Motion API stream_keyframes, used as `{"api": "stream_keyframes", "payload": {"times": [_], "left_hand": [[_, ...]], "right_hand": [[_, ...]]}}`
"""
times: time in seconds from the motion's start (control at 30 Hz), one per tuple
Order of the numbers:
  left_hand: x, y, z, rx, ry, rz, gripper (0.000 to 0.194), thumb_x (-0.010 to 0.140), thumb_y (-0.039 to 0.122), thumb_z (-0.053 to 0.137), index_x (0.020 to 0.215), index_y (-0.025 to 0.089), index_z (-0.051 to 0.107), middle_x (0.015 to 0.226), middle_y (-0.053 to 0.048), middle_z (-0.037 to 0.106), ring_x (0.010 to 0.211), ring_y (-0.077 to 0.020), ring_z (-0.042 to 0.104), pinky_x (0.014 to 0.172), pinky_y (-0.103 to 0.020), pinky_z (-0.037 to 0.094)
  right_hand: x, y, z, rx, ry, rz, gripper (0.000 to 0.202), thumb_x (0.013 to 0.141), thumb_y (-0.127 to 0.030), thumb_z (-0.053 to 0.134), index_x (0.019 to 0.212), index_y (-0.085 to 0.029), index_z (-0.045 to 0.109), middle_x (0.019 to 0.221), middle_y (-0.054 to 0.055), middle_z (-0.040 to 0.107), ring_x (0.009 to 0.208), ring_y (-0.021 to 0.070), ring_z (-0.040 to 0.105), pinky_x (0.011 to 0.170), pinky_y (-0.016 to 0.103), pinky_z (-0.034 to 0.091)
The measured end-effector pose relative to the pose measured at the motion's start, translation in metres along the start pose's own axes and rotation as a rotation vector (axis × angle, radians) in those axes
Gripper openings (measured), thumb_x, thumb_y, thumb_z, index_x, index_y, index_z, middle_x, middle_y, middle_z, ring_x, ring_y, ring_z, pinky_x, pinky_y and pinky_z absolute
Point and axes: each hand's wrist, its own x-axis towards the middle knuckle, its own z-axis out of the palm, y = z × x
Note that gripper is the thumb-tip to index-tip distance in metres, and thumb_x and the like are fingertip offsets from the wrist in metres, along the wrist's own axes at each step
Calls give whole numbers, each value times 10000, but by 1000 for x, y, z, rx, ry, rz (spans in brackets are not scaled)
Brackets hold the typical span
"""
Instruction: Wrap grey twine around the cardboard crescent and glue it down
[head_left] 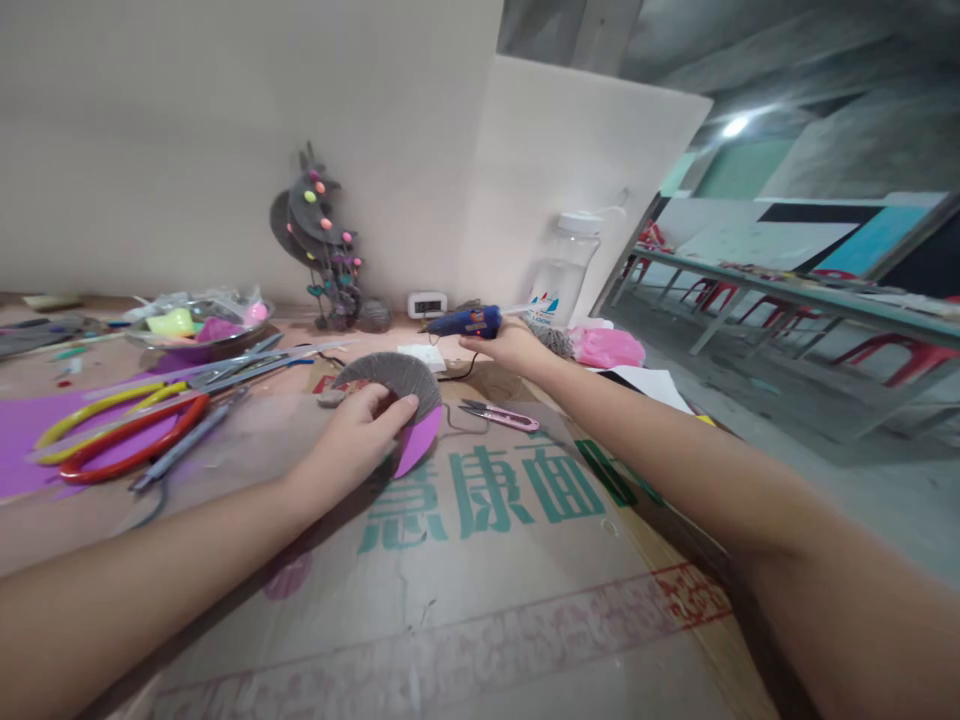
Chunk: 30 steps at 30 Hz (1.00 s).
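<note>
Grey covers much of the crescent (409,378) (its purple end (420,440) is bare), left hand (367,425) pinching it, right hand (516,347) gripping a glue gun (466,322).

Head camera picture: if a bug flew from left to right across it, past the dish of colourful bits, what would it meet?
Metal dish → grey moon decoration → blue glue gun in the right hand → water bottle → pink bundle → red stool at the far right.
</note>
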Motion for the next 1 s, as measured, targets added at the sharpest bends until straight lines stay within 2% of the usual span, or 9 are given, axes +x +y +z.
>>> {"api": "stream_keyframes", "payload": {"times": [0.2, 0.37, 0.47, 0.53, 0.63, 0.73, 0.83, 0.93, 1.0], "left_hand": [[1, -3, 0, -10, -35, -14, 255, 770, 408, 553, 651, 188, 508, 591, 37, 497, 529, -121, 441, 464, -238, 314], [-1, 3, 0, -15, -43, -15, 233, 762, 399, 559, 674, 183, 547, 621, 28, 536, 574, -137, 482, 509, -250, 356], [-2, 6, 0, -17, -41, -27, 227, 760, 391, 559, 664, 186, 533, 597, 34, 519, 545, -133, 463, 499, -253, 344], [-2, 6, 0, 0, -31, -22, 242, 757, 395, 563, 641, 188, 513, 591, 34, 508, 552, -137, 469, 507, -255, 346], [-2, 4, 1, 10, -36, -1, 245, 760, 412, 558, 661, 190, 533, 631, 20, 548, 611, -159, 519, 541, -261, 375], [-2, 2, 1, 10, -74, 26, 237, 777, 419, 541, 747, 189, 596, 742, -11, 627, 698, -185, 566, 588, -271, 411], [-3, 1, 1, 0, -98, 47, 245, 780, 418, 545, 799, 187, 624, 821, -35, 661, 771, -204, 590, 638, -283, 440], [-5, 1, 1, -27, -117, 53, 252, 783, 421, 544, 845, 195, 635, 877, -42, 671, 818, -215, 600, 675, -291, 453], [-5, 1, 1, -22, -123, 58, 238, 785, 416, 542, 830, 204, 641, 877, -37, 672, 806, -212, 599, 667, -284, 450]], "right_hand": [[19, 18, 17, -49, -103, 20, 359, 715, -399, 649, 934, -115, 650, 870, 76, 683, 764, 168, 619, 693, 256, 466], [15, 25, 5, -91, -135, 11, 369, 756, -416, 605, 976, -123, 648, 909, 71, 689, 784, 177, 629, 702, 256, 467], [-2, 23, -9, -136, -104, -4, 376, 791, -396, 568, 1030, -113, 633, 994, 110, 673, 889, 222, 620, 790, 311, 455], [-21, 16, -17, -178, -28, -69, 394, 798, -367, 572, 1107, -123, 591, 1137, 142, 615, 1053, 254, 549, 920, 374, 385], [-59, -5, -22, -229, 117, -349, 278, 800, -337, 581, 1007, -153, 601, 1113, 128, 610, 1092, 266, 501, 970, 434, 330], [-93, -30, -15, 82, -1, -222, 237, 817, -349, 551, 994, -192, 534, 964, 61, 626, 779, 166, 579, 724, 332, 469], [-112, -43, 0, 512, -213, -62, 357, 793, -319, 572, 1106, -232, 426, 1129, 64, 563, 522, 64, 518, 454, 238, 447], [-117, -45, 14, 785, -320, 5, 510, 756, -268, 607, 1191, -268, 340, 1160, 59, 526, 493, 43, 522, 405, 217, 454], [-118, -44, 18, 836, -355, 39, 533, 750, -252, 612, 1205, -268, 336, 986, 12, 572, 500, 54, 535, 426, 215, 469]]}}
